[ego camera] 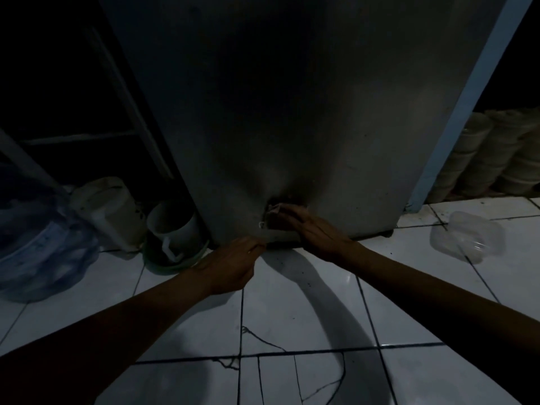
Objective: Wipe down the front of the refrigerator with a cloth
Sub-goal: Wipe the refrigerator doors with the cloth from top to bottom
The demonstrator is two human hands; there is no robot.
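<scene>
The grey refrigerator [306, 97] fills the middle of the dim head view, its front reaching down to the tiled floor. My right hand [304, 229] presses a small pale cloth [274, 210] flat against the very bottom of the door; only the cloth's edge shows past my fingers. My left hand [233, 266] rests just left of it at the fridge's bottom edge, fingers curled on the lower trim strip [282, 236].
Left of the fridge stand a white jug [108, 209], a white mug in a green basin [175, 229] and a large water bottle [41, 247]. A clear plastic container [464, 238] lies on the cracked white tiles at right. Stacked pale items [496, 153] sit behind.
</scene>
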